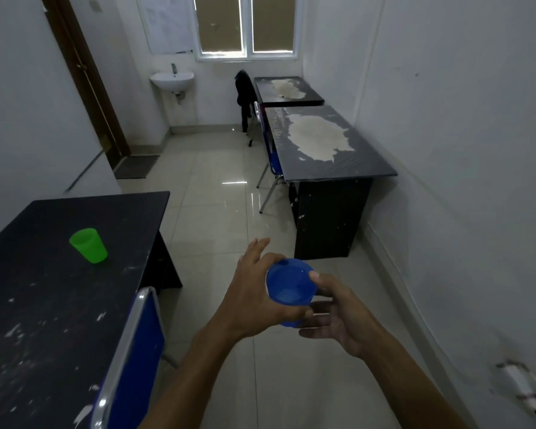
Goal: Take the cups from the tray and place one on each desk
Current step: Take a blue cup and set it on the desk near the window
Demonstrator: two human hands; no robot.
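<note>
A blue plastic cup (290, 284) is held upright over the tiled floor, between both hands. My left hand (254, 298) wraps its left side, thumb under the base. My right hand (338, 314) touches its right side, thumb on the rim and fingers spread below. A green cup (89, 245) stands on the dark desk (59, 305) at the left. Two more dark desks stand along the right wall, the nearer one (331, 164) and the far one (287, 100), both with worn pale patches and no cups. No tray is in view.
A blue chair back (130, 360) is tucked at the left desk's near side. Another blue chair (270, 150) stands by the nearer right desk, and a dark chair (245, 91) by the far one. A wall sink (172, 80) and brown door (87, 82) are at the back left.
</note>
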